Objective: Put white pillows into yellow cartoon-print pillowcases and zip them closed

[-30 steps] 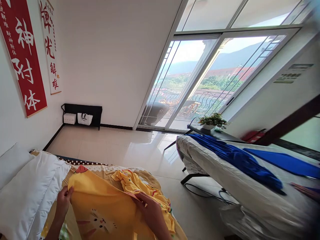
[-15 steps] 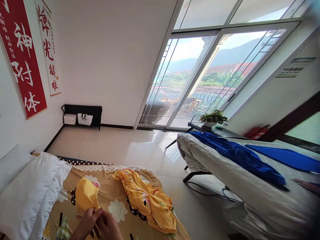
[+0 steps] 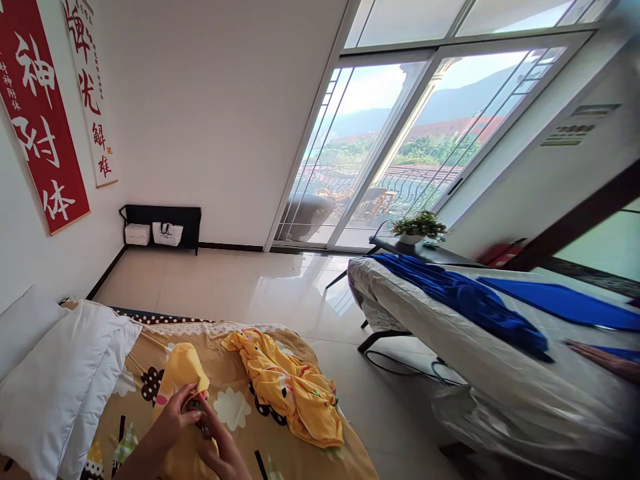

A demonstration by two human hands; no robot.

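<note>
A bunched yellow cloth [image 3: 181,368] with a printed pattern is held up over the bed, at the bottom of the head view. My left hand [image 3: 175,412] pinches its edge between thumb and fingers. Close beside it, my right hand [image 3: 220,443] is closed on the same cloth, its fingertips partly hidden by folds. Under both hands lies the tan bed sheet [image 3: 260,453], printed with clouds and dotted shapes. To the right, a crumpled yellow printed fabric [image 3: 293,390] rests on the sheet, apart from my hands.
White pillows [image 3: 75,380] lie on the bed at left. A plastic-covered mattress [image 3: 400,303] with blue cloths [image 3: 460,300] stands at right. Beyond are a potted plant [image 3: 420,225], a sliding glass door [image 3: 360,153], and a black shelf [image 3: 163,215] with a white bag [image 3: 167,233].
My hands have shifted slightly upward and their grip on the yellow cloth's edge has changed, with the fingers more spread along it. The cloth's upper part has folded over. The view has tilted slightly.
</note>
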